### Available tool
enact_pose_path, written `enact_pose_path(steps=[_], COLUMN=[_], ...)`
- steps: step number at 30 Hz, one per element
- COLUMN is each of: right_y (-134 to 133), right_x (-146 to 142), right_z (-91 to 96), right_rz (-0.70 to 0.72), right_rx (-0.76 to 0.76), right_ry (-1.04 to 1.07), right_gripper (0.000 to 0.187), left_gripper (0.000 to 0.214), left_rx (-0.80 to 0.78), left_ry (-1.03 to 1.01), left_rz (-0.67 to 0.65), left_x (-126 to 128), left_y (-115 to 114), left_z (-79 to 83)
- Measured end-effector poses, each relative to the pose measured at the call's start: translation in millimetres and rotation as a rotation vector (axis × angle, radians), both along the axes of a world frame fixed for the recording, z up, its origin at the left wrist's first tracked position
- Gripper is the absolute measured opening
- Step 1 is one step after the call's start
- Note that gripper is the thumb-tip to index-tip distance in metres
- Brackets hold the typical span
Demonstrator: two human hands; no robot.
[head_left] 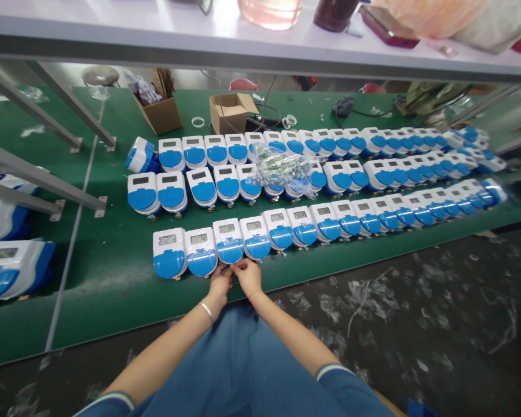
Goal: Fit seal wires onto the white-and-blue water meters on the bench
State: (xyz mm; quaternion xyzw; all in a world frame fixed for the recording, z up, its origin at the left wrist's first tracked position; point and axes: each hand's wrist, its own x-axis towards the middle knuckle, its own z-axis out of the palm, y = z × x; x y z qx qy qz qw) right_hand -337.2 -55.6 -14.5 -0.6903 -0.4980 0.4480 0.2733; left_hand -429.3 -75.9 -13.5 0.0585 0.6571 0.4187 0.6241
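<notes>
My left hand and my right hand meet at the lower front edge of a white and blue meter, third from the left in the front row. Fingers and thumbs of both hands are pinched together there. Whatever lies between the fingertips is too small and hidden to make out. This meter has a grey display at the top and a glossy blue flap below. To its left stands a meter in clear film, and to its right another meter.
Several more meters stand in long rows on the green table. A bag of small parts lies across the back rows. Cardboard boxes sit behind. Overhead runs a shelf; metal struts rise at left. Plastic scraps litter the floor.
</notes>
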Motion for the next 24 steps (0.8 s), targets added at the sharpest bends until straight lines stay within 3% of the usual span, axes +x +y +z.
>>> enact_pose_path(steps=[3,7,11,17,19,24], right_y=[0.5,1.2,1.5,3.3,2.4,-16.9], right_x=[1.4,0.7,-1.9,-6.1,1.7,49.9], right_z=[-2.7,-12.3,-17.3,-17.9,-20.7,-24.2], right_rz=[-0.011,-0.032,-0.054,-0.054,0.006,0.100], right_rx=[-0.016,-0.183,-0.273,-0.407,-0.403,-0.394], right_ry=[0.045,0.191,0.249,0.308,0.236,0.102], right_gripper=[0.018,0.018,0.011,0.003,0.003,0.010], left_gripper=[0.026,0.027,0.030,0.025,0.024,0.023], left_rx=[0.016,-0.019,-0.078,-0.093,-0.116,-0.104], left_ry=[0.059,0.076,0.014,-0.068,-0.130,-0.310], left_rz=[-0.037,-0.147,-0.308,-0.407,-0.366,-0.034], left_x=[0.6,-8.4,-23.3,-28.2,-28.7,-39.9], left_y=[0.6,-7.0,-22.2,-32.3,-31.9,-32.1], left_z=[1.1,2.4,4.5,11.3,11.8,17.3])
